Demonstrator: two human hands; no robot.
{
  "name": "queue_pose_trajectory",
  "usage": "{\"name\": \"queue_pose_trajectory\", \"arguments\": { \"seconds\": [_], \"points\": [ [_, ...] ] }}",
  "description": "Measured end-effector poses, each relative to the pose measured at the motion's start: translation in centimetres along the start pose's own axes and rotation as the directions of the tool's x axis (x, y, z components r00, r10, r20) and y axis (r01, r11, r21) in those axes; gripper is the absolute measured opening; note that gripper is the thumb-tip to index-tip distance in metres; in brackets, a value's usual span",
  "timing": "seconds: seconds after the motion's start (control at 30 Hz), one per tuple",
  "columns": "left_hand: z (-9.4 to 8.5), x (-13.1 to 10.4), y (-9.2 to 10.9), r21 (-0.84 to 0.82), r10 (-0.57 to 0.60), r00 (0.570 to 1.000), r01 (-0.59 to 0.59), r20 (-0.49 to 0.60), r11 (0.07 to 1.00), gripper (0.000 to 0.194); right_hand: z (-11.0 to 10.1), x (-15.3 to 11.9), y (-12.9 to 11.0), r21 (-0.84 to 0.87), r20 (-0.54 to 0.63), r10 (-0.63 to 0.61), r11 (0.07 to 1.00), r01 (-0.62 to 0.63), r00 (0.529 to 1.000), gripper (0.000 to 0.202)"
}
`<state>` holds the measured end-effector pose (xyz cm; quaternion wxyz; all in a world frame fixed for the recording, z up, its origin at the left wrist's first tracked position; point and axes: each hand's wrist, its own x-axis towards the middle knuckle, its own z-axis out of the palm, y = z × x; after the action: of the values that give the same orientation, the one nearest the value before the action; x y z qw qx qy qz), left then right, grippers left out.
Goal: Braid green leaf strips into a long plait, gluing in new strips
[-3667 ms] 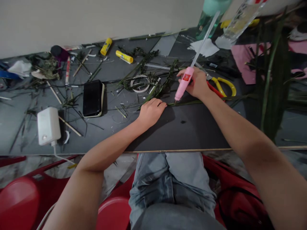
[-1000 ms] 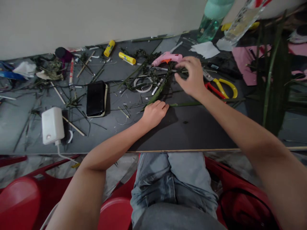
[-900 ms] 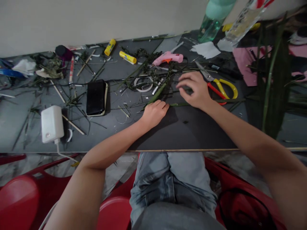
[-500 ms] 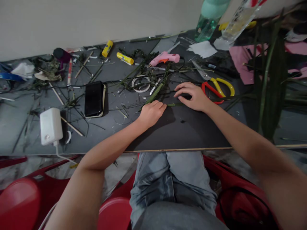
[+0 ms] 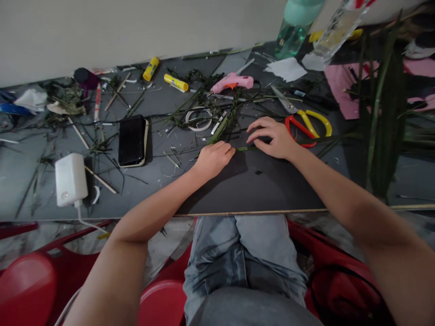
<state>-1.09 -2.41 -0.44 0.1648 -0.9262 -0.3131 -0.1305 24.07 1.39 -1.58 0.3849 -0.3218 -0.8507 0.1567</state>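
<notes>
My left hand (image 5: 215, 158) rests on the grey table with its fingers closed on a green leaf strip (image 5: 241, 149); a short end sticks out past the fingertips. Close by on the right, my right hand (image 5: 272, 138) has curved, parted fingers, and nothing shows in them. It hovers over or lightly touches the strip's line; I cannot tell which. A braided green strand (image 5: 233, 113) runs up from behind my left hand. Scissors (image 5: 307, 122) with red and yellow handles lie right beside my right hand.
A pink glue gun (image 5: 232, 83), a roll of pale tape (image 5: 198, 119) and yellow glue sticks (image 5: 176, 83) lie farther back. On the left are a black phone (image 5: 132, 141) and a white power bank (image 5: 71, 179). A green bottle (image 5: 297, 29) stands at the back. Leaf scraps are scattered around.
The view has shifted very slightly. Both hands keep nearly the same place and pose.
</notes>
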Motion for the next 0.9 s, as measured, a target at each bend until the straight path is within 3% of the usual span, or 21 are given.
{"name": "queue_pose_trajectory", "arguments": {
  "seconds": [0.33, 0.47, 0.6, 0.9],
  "points": [
    [-1.4, -0.1, 0.5, -0.057, 0.037, 0.997, -0.032, 0.075, 0.998, 0.031, 0.0, -0.2, -0.4, -0.087, 0.054, -0.242, 0.965, 0.247, 0.969, 0.016],
    [-2.1, -0.4, 1.8, -0.020, 0.051, 0.995, -0.049, 0.084, 0.999, 0.036, 0.1, -0.4, -0.5, -0.153, 0.071, -0.215, 0.963, 0.223, 0.974, 0.016],
    [-2.2, -0.4, 2.7, -0.028, -0.022, 0.992, 0.026, 0.126, 0.999, 0.040, 0.0, -0.3, -0.9, -0.174, 0.092, -0.210, 0.959, 0.224, 0.973, 0.015],
    [-1.9, -0.2, 2.8, -0.033, -0.045, 0.996, 0.048, 0.081, 0.998, 0.038, -0.1, -0.5, -0.6, -0.082, 0.057, -0.143, 0.986, 0.148, 0.988, 0.024]
  ]
}}
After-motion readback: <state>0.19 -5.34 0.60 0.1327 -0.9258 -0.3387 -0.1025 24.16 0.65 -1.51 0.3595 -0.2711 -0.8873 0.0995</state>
